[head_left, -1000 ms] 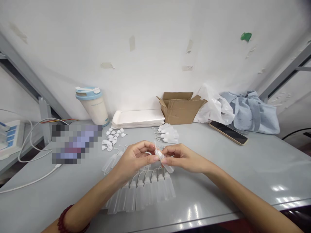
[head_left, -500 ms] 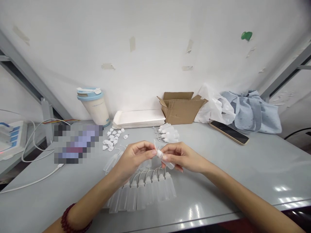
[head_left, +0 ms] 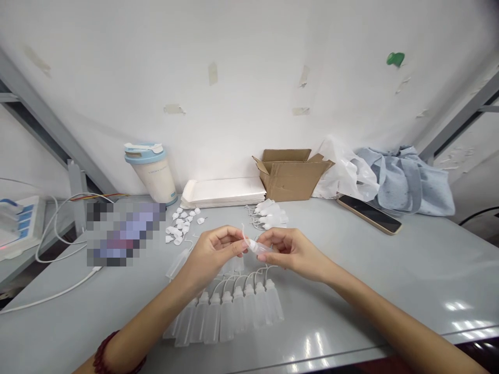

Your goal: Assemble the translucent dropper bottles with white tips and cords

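Observation:
Both my hands meet over the middle of the grey table [head_left: 390,270]. My right hand [head_left: 290,250] pinches a small translucent squeeze bottle [head_left: 259,245], held almost level. My left hand [head_left: 212,253] has its fingertips closed on the bottle's white tip end. Just below my hands, a row of several similar bottles [head_left: 230,314] with thin curved tethers lies flat on the table. A smaller heap of bottles [head_left: 271,214] sits further back, and a scatter of small white caps [head_left: 180,224] lies to the left of it.
Along the wall stand a blue-lidded cup [head_left: 151,174], a stack of white trays [head_left: 224,191], an open cardboard box [head_left: 290,174], a plastic bag [head_left: 345,174] and a blue cloth bag [head_left: 407,181]. A phone [head_left: 369,214] lies at right. White cables [head_left: 58,249] trail at left.
The bottle in my hands has turned from steeply tilted to nearly level, and both hands have shifted slightly. The view has tipped a little.

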The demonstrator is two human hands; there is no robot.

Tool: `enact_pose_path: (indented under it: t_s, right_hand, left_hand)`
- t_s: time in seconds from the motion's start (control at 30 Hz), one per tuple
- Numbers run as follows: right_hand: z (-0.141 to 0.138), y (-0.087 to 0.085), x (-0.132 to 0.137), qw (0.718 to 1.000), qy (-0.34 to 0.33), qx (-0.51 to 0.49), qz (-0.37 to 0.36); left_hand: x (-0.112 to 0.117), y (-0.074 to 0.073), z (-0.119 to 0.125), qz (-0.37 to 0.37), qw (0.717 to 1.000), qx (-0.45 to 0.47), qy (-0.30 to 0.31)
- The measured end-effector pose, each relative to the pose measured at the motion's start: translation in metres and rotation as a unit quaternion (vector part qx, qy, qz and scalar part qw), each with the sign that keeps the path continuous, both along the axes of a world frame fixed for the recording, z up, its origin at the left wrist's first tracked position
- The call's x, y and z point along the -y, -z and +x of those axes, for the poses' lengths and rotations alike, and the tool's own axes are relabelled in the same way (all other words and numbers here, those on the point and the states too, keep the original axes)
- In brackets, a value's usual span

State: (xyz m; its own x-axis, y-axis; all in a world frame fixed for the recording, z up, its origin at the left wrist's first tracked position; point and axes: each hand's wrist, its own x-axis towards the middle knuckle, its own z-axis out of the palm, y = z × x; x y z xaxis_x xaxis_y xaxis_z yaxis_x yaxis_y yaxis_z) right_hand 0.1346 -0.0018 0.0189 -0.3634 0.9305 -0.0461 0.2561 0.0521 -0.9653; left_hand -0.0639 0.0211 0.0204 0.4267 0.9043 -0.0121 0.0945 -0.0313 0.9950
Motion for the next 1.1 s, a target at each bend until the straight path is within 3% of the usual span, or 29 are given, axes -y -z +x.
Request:
enact_pose_path:
  t_s: [0.17, 0.43, 0.77, 0.97, 1.1]
  right_hand:
    - [0.001, -0.001, 0.002, 1.000, -0.015, -0.010, -0.011]
    - [0.003, -0.004, 0.001, 0.995, -0.050, -0.066, -0.058]
    - [-0.002, -0.002, 0.000, 0.993, -0.042, -0.079, -0.076]
    - [0.001, 0.003, -0.004, 0.984, -0.041, -0.119, -0.128]
    - [0.000, 0.001, -0.002, 0.980, -0.039, -0.123, -0.154]
  left_hand:
    - [-0.002, 0.000, 0.000, 0.015, 1.000, -0.011, -0.005]
    - [-0.003, -0.003, -0.004, 0.053, 0.998, 0.021, 0.036]
    - [-0.003, -0.004, -0.006, 0.058, 0.994, -0.061, 0.072]
    - [0.007, -0.004, -0.003, 0.212, 0.973, -0.086, 0.034]
    - [0.014, -0.004, 0.000, 0.223, 0.968, -0.107, 0.037]
